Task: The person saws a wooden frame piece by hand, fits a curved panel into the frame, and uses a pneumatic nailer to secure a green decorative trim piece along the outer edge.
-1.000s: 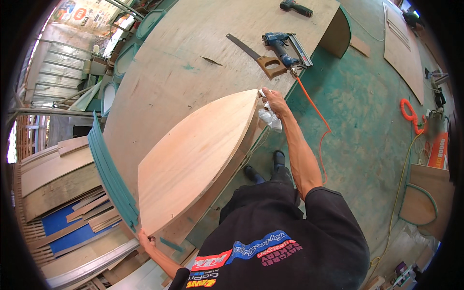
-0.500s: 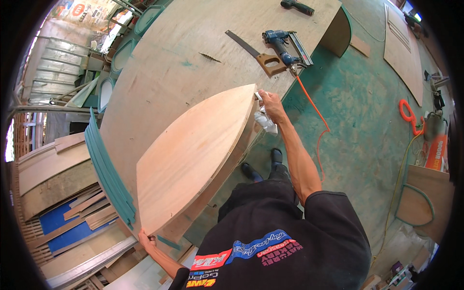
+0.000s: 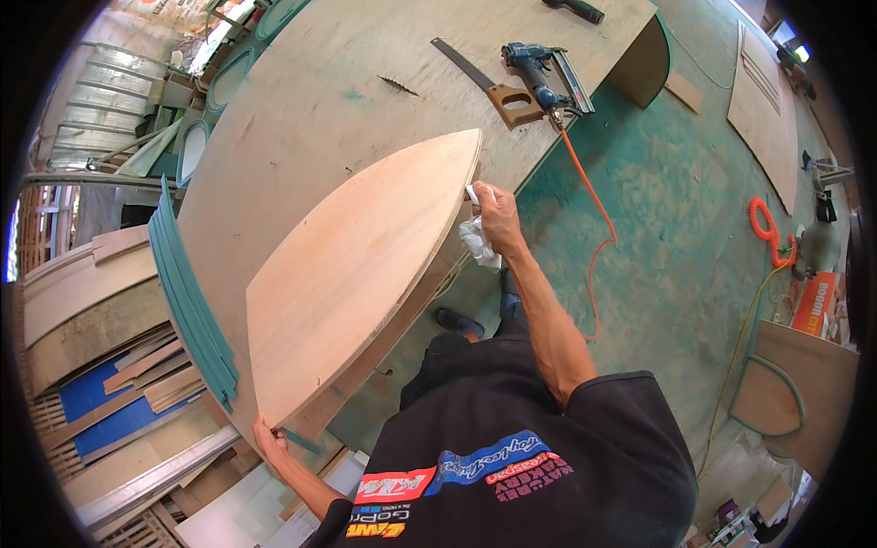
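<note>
A pale, leaf-shaped plywood panel (image 3: 365, 274) with a pointed far end rests over the workbench's near edge. My left hand (image 3: 270, 442) is closed on its lower-left corner, with some fingers hidden. Beside the panel's right edge, just below the tip, my right hand (image 3: 498, 219) is closed round a crumpled white plastic bag (image 3: 479, 245). A short white end of it pokes out by the fingers toward the panel's edge.
On the workbench (image 3: 301, 119) lie a handsaw (image 3: 513, 105), a blue nail gun (image 3: 539, 78) with an orange hose (image 3: 585, 183), and a dark tool (image 3: 577, 9). Teal strips (image 3: 187, 292) line its left edge. Plywood offcuts (image 3: 151, 388) are stacked left; a coiled orange hose (image 3: 766, 224) hangs right.
My right hand has slid a little nearer along the panel's edge, away from the tip, with the white bag. The panel's tip sits slightly farther away; my left hand keeps its corner.
</note>
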`<state>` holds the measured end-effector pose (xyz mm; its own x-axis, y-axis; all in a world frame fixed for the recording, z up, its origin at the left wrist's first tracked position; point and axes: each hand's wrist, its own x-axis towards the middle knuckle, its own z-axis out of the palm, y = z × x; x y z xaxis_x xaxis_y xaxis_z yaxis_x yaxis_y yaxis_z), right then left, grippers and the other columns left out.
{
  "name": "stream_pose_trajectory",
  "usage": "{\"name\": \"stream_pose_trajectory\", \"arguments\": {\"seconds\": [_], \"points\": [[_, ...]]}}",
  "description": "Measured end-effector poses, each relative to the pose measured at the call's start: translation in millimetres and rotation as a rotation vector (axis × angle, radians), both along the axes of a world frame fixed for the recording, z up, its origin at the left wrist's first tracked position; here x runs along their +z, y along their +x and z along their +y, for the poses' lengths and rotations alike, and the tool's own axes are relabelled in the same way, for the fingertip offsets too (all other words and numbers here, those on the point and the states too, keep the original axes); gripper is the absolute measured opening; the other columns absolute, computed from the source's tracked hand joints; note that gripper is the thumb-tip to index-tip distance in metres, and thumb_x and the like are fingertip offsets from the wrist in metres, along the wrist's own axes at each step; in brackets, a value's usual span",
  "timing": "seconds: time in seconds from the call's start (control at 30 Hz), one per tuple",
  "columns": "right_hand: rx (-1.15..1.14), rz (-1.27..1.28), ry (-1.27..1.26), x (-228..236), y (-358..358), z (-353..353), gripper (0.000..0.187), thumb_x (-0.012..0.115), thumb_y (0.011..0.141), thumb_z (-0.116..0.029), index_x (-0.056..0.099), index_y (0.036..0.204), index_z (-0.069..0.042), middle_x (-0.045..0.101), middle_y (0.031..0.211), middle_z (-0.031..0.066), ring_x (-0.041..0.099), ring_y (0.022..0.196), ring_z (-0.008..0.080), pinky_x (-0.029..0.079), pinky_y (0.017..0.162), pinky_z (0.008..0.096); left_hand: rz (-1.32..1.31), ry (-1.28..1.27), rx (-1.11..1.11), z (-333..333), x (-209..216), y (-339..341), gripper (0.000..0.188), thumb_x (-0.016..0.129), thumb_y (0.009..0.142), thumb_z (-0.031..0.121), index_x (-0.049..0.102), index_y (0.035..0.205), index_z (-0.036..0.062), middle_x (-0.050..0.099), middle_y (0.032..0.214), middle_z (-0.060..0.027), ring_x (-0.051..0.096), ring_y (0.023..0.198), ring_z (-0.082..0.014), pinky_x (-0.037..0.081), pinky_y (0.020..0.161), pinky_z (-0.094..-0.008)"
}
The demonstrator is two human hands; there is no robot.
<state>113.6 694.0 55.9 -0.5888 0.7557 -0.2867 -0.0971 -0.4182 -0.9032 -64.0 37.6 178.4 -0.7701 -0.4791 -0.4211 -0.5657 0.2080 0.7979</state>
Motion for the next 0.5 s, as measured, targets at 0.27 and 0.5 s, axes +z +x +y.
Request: {"name": "stream_pose_trajectory", "arguments": {"seconds": [0.27, 0.5], "points": [[-0.076, 0.002, 0.060, 14, 4, -73, 0.037, 0.057, 0.102, -0.032, 0.072, 0.087, -0.002, 0.055, 0.068, -0.0042, 0.047, 0.060, 0.0049, 0.036, 0.052, 0.0233, -0.020, 0.150, -0.109, 10, -1, 30, 0.024, 0.056, 0.097, 0.031, 0.055, 0.106, 0.0086, 0.058, 0.084, -0.0048, 0.051, 0.060, -0.0137, 0.032, 0.043, -0.0245], [-0.249, -0.040, 0.136, 35, 4, -161, 0.035, 0.057, 0.102, -0.030, 0.070, 0.084, -0.002, 0.054, 0.066, -0.0042, 0.045, 0.057, 0.0047, 0.034, 0.049, 0.0241, -0.098, 0.428, -0.332, 17, 0, 52, 0.028, 0.055, 0.101, 0.034, 0.059, 0.111, 0.0090, 0.064, 0.090, -0.0041, 0.058, 0.066, -0.0161, 0.040, 0.052, -0.0275]]}}
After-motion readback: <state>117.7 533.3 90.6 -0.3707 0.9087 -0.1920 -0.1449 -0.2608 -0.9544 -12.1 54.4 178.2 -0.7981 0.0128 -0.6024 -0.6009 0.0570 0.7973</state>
